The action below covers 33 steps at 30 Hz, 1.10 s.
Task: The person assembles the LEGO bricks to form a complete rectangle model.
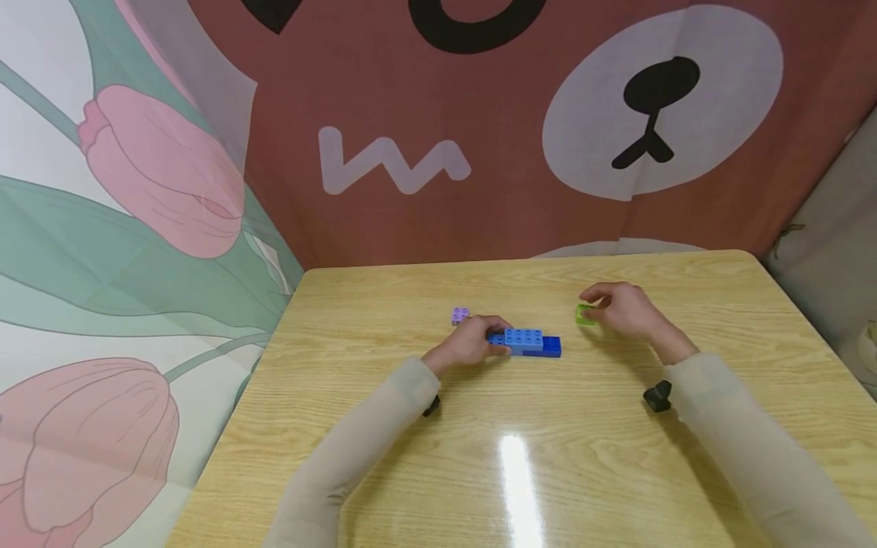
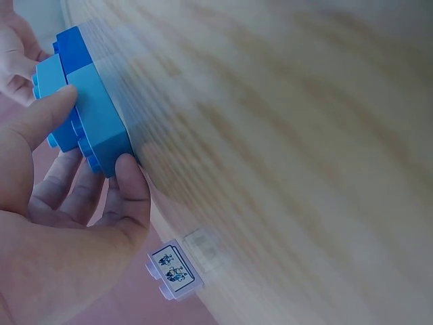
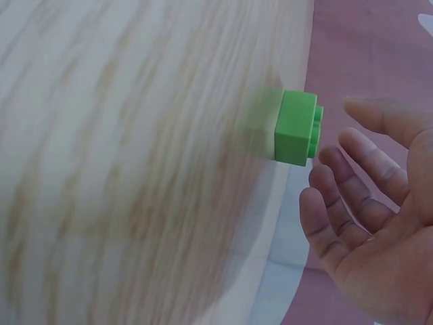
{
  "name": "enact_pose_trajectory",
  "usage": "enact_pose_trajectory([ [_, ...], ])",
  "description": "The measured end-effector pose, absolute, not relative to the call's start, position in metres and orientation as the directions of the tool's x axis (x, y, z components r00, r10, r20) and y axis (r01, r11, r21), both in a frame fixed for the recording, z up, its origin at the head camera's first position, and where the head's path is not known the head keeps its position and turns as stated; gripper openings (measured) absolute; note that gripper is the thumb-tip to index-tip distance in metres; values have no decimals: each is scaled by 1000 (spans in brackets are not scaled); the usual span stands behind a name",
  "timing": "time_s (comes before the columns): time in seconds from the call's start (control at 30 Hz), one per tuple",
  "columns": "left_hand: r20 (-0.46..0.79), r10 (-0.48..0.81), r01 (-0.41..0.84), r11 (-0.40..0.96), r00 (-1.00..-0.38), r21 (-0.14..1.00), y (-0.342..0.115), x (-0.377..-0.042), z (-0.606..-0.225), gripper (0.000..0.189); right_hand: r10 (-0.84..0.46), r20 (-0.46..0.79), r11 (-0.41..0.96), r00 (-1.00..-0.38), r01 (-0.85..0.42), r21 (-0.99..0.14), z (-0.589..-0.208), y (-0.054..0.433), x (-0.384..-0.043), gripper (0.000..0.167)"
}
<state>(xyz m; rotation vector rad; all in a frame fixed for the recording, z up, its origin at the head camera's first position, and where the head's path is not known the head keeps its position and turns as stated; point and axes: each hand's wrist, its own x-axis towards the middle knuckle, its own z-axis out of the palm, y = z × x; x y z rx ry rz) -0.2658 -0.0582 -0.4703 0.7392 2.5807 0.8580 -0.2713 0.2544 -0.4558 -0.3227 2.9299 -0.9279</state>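
My left hand [image 1: 471,340] grips a joined set of blue building bricks by its left end. A lighter blue brick [image 1: 524,339] is stacked on top, and a dark blue brick [image 1: 552,347] juts out at the right below it. In the left wrist view, the thumb lies over the bricks [image 2: 101,112] while other fingers curl round their end. Over a small green brick [image 1: 585,314] hovers my right hand [image 1: 626,310], its fingers loosely bent. The right wrist view shows a gap between the fingertips and the green brick's studs [image 3: 315,132].
Just behind the left hand stands a small purple brick [image 1: 460,314], with a printed picture on its side in the left wrist view. All the bricks are on a wooden table [image 1: 411,487]. A printed cloth [image 1: 493,221] hangs behind its far edge.
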Motion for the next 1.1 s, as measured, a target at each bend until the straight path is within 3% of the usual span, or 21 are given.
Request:
enact_pose_trajectory([
  [1.1,-148,553,347,685,-820,641,-57,-266,-469,35,-255,-33,815,-966,-196,-544,-468,259,-280,38],
])
